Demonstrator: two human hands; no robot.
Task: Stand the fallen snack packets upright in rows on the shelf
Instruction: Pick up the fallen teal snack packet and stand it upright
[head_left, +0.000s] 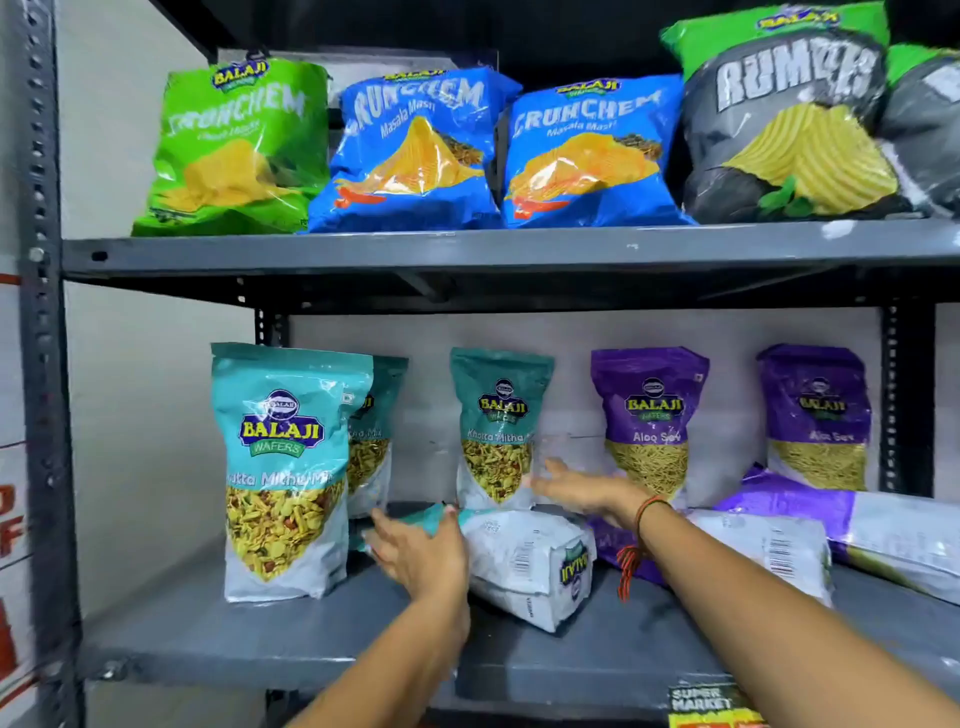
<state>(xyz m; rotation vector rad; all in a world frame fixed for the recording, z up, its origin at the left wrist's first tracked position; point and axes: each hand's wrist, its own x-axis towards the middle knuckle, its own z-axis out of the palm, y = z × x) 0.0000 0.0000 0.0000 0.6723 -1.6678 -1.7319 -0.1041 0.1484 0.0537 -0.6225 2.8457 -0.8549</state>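
On the lower grey shelf (270, 649) a teal Khatta Mitha packet (530, 561) lies fallen, back side up. My left hand (421, 556) rests on its left end with fingers spread. My right hand (582, 488) hovers open just behind it, beside an upright teal packet (496, 426). Two more teal packets stand at the left, one in front (283, 467) and one behind (371, 431). Two purple Aloo Sev packets (649, 415) (815, 415) stand at the back. Fallen purple packets (769, 545) (883, 525) lie at the right.
The upper shelf (467, 249) holds upright chip bags: green (234, 145), two blue (415, 150) (592, 150) and grey-green ones (789, 114). A slotted steel upright (44, 364) stands at the left. A supermarket label (711, 701) hangs on the lower shelf's front edge.
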